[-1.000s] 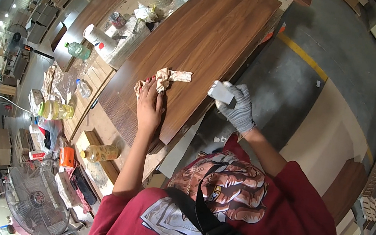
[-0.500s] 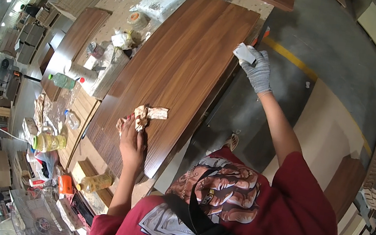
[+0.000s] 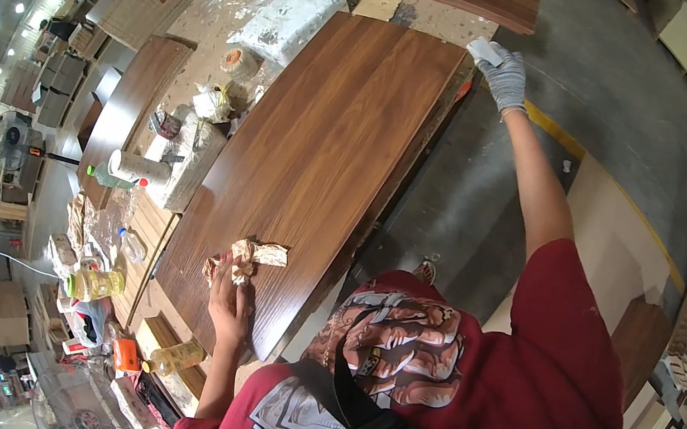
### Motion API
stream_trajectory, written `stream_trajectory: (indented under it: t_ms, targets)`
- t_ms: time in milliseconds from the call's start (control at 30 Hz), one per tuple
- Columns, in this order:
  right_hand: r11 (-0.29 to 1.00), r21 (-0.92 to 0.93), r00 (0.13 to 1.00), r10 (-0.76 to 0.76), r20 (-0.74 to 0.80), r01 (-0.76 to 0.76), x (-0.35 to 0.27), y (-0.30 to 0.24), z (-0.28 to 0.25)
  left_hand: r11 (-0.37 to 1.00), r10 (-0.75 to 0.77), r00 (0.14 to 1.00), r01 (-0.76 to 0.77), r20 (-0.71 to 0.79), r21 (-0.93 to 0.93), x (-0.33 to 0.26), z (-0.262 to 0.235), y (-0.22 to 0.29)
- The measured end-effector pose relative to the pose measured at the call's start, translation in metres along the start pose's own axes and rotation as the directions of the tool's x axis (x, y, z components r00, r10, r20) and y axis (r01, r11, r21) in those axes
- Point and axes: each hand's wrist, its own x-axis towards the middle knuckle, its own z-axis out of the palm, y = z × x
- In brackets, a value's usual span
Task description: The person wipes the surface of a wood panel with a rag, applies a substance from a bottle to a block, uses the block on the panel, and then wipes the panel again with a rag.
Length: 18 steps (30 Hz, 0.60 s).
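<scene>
Wood-grain panel point(image 3: 329, 139) lies flat on the table point(image 3: 212, 19), one long edge along the table's side, presumably for easy reach. Left hand point(image 3: 229, 309), bare: fingers over a crumpled cloth point(image 3: 242, 263) on the near end; gripping or merely resting, cannot tell. Right hand point(image 3: 506, 82) grasps a white block point(image 3: 483, 51) by the far right corner; contact unclear. Glove probably guards the skin. Table surface: white-spattered, cluttered left. Room: grey floor point(image 3: 605, 86), yellow line point(image 3: 555, 132), caged fan point(image 3: 85, 420) lower left.
</scene>
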Motion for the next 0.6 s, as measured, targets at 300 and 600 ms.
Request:
stream_trajectory:
  t_ms: [300, 600]
  targets:
    - [0.688, 0.709, 0.974, 0.227, -0.011, -0.152, -0.075, -0.022, -0.011, 0.998, 0.018, 0.999, -0.020, 0.040, 0.054, 0.003, 0.002, -0.025]
    - [0.609, 0.714, 0.923, 0.359, 0.140, -0.345, -0.191, -0.112, -0.028, 0.960, 0.279, 0.955, -0.279, 0.097, -0.019, 0.112, 0.078, 0.034]
